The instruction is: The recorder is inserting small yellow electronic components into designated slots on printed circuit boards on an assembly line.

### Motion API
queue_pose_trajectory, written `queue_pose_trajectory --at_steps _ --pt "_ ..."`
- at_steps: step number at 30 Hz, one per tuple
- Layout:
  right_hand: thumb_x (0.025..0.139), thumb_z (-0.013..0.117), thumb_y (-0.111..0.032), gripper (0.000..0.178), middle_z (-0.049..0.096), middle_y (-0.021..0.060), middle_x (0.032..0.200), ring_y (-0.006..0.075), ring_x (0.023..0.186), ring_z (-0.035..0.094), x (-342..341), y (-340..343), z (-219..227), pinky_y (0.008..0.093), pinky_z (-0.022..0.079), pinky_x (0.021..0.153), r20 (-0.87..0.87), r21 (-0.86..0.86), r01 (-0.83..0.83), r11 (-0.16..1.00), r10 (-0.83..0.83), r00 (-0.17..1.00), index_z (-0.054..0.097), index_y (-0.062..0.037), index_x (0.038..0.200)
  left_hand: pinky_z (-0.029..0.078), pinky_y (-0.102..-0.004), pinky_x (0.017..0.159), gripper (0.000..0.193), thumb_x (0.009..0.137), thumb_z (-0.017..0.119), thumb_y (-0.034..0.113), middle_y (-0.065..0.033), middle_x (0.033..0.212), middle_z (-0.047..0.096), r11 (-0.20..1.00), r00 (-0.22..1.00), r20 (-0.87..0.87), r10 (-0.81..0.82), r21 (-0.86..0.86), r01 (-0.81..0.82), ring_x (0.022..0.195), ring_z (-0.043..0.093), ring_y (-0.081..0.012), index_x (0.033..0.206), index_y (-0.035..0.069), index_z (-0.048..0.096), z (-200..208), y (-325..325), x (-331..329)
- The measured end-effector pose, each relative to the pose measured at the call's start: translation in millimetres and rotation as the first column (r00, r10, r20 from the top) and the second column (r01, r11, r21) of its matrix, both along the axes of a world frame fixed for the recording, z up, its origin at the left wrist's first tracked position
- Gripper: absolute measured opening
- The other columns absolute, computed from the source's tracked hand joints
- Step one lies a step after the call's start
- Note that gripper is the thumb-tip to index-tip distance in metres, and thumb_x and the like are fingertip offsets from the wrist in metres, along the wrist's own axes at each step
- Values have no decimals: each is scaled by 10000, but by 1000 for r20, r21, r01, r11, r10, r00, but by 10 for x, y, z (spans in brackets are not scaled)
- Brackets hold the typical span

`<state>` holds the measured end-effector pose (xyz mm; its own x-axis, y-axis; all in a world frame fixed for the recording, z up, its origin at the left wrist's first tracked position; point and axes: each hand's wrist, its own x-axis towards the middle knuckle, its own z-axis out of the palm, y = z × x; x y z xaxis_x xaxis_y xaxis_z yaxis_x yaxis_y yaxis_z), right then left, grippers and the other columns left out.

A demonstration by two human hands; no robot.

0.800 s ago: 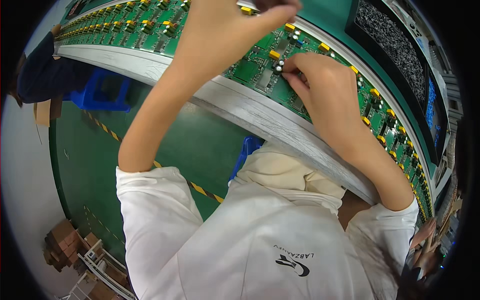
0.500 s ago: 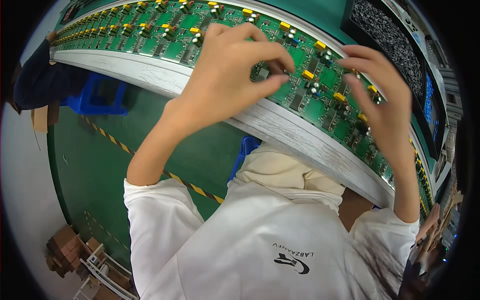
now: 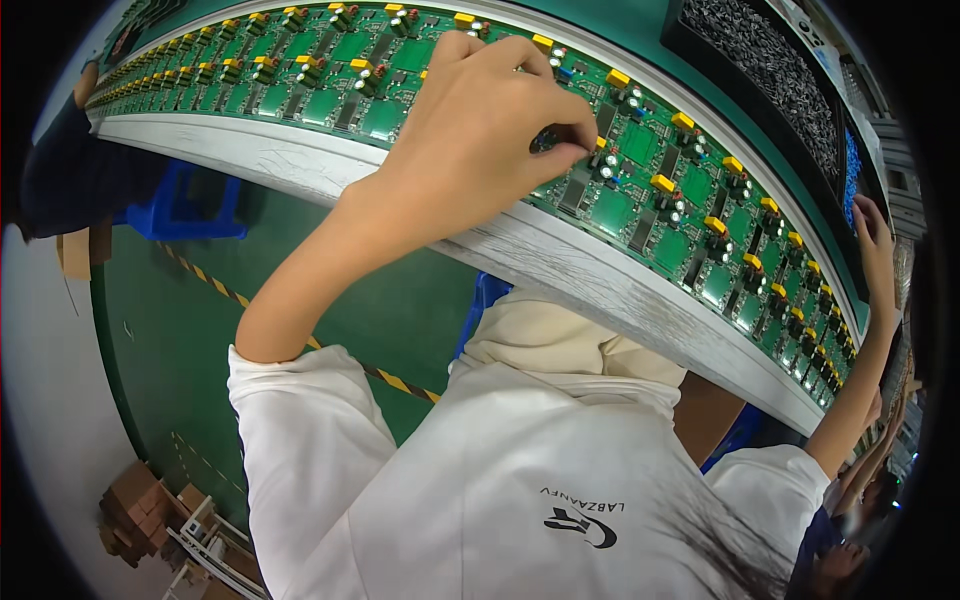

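Observation:
My left hand [image 3: 500,115] hovers over a row of green circuit boards [image 3: 612,212]. Its thumb and index finger meet in a pinch beside a yellow block-shaped component [image 3: 601,143]; whatever lies between the fingertips is hidden. Far to the right, my right hand [image 3: 876,245] reaches up to the small blue parts [image 3: 852,180] in a black tray. Its fingertips are at the edge of those parts, too small to show whether they grip one. Yellow blocks, round capacitors [image 3: 607,172] and dark chips stand on the boards.
The boards lie along a pale rail [image 3: 250,140] that curves across the bench. A black tray [image 3: 690,45] of small grey metal parts stands beyond it. A person's dark sleeve [image 3: 65,180] and a blue stool [image 3: 195,205] are at the left. Cardboard boxes [image 3: 140,500] sit lower left.
My right hand has moved from above the boards to the blue parts at the far right. The left thumb and index finger have closed together, and the hand has shifted slightly right.

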<state>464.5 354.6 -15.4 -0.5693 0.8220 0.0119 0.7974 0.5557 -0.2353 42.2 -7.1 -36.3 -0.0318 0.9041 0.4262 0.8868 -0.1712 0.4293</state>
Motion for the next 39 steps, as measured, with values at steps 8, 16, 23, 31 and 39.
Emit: queue_pose_trajectory --at_steps 8,16,23,31,39 --pt "951 569 -409 400 608 -23 975 52 809 491 -168 8 -95 193 375 729 -73 -22 248 968 -249 966 634 -86 1179 348 -365 849 55 714 748 153 -29 722 627 999 996 -91 8 54 -4 888 572 -180 766 137 739 29 -3 34" --pt "941 578 -434 398 585 -55 869 33 673 395 -2 237 -349 199 328 634 -284 85 233 969 -200 938 659 -123 1175 354 -366 827 74 690 755 145 -39 710 615 993 991 -132 -5 113 20 884 573 -182 738 95 728 32 8 98" --pt "934 597 -422 401 606 -55 883 30 642 399 23 292 -364 208 336 610 -216 73 257 964 -236 947 659 -118 1187 355 -370 801 51 652 700 106 -57 686 586 994 961 -276 12 107 18 894 574 -196 677 61 694 42 21 146" --pt "944 599 -370 371 639 -6 1098 74 994 565 110 425 -373 208 400 848 -306 69 81 994 -56 950 652 -94 1186 342 -352 837 168 701 737 79 11 867 642 997 892 -453 -3 -74 -34 970 551 -182 867 94 715 172 -19 286" --pt "955 591 -290 267 628 -33 924 38 774 497 -137 48 -250 200 372 690 -551 -39 197 980 -186 814 671 -88 1112 347 -388 841 397 697 648 15 -25 980 621 986 944 -285 166 20 -167 1043 513 -237 1088 85 657 -8 -302 448"
